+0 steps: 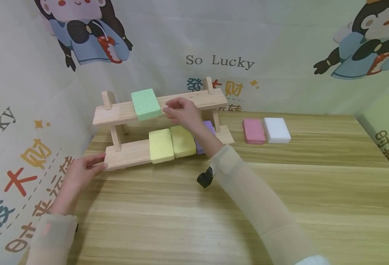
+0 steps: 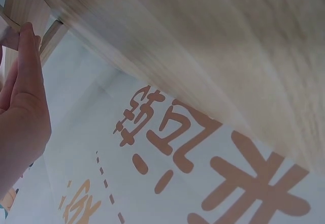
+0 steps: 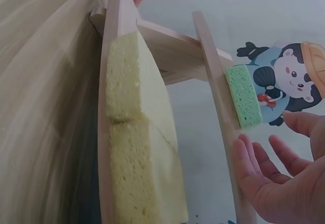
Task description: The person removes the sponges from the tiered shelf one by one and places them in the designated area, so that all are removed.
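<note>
A two-tier wooden shelf stands on the table. My left hand holds the left end of its lower board; in the left wrist view, that hand is at the far left edge. On the upper board lies a green sponge. Just right of it is my right hand, fingers loosely bent and apart from the sponge. The right wrist view shows nothing between the fingers of this hand. Two yellow sponges lie side by side on the lower board, with a purple sponge partly hidden behind my right wrist.
A pink sponge and a white sponge lie next to each other on the wood-grain table, right of the shelf. Printed cloth hangs behind and at both sides.
</note>
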Demonstrator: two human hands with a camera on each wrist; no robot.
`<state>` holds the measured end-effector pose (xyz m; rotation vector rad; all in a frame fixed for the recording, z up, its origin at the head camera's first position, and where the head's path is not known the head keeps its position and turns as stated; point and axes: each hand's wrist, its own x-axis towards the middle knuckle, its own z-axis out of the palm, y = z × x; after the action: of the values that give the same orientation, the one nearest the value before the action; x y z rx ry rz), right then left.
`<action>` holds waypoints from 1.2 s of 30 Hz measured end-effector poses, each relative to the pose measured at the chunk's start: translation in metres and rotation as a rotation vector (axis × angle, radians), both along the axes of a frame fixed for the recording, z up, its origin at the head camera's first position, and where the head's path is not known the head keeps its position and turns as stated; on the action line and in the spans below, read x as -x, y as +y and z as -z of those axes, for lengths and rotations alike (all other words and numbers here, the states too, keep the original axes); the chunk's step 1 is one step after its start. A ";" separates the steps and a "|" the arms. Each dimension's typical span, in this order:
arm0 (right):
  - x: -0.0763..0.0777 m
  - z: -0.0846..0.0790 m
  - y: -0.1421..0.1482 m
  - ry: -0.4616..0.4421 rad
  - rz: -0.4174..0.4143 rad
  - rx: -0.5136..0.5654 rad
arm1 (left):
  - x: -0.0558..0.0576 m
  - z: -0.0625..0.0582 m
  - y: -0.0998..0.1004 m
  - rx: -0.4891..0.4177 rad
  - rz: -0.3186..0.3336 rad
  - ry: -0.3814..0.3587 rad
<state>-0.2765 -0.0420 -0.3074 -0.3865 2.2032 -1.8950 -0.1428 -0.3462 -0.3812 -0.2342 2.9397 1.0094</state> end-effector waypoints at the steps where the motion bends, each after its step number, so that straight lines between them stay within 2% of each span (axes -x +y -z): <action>1: 0.000 0.001 -0.002 -0.016 -0.007 0.018 | 0.000 0.000 0.000 0.002 0.001 0.004; 6: 0.003 0.004 -0.011 -0.107 0.000 0.087 | 0.001 0.002 0.000 0.018 0.010 0.022; 9: 0.005 0.005 -0.019 -0.130 0.022 0.101 | -0.001 0.005 -0.002 0.019 0.011 0.024; 18: 0.008 0.005 -0.031 -0.129 0.130 0.045 | -0.001 0.005 -0.001 0.010 0.008 0.024; 26: 0.009 0.006 -0.034 -0.124 0.146 0.068 | 0.000 0.003 0.001 0.017 0.005 0.018; 36: 0.010 0.003 -0.032 -0.164 0.137 0.094 | 0.001 0.004 0.000 0.023 0.006 0.025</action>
<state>-0.2862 -0.0742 -0.3106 -0.0920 2.0886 -2.0259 -0.1437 -0.3460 -0.3852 -0.2148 2.9738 0.9847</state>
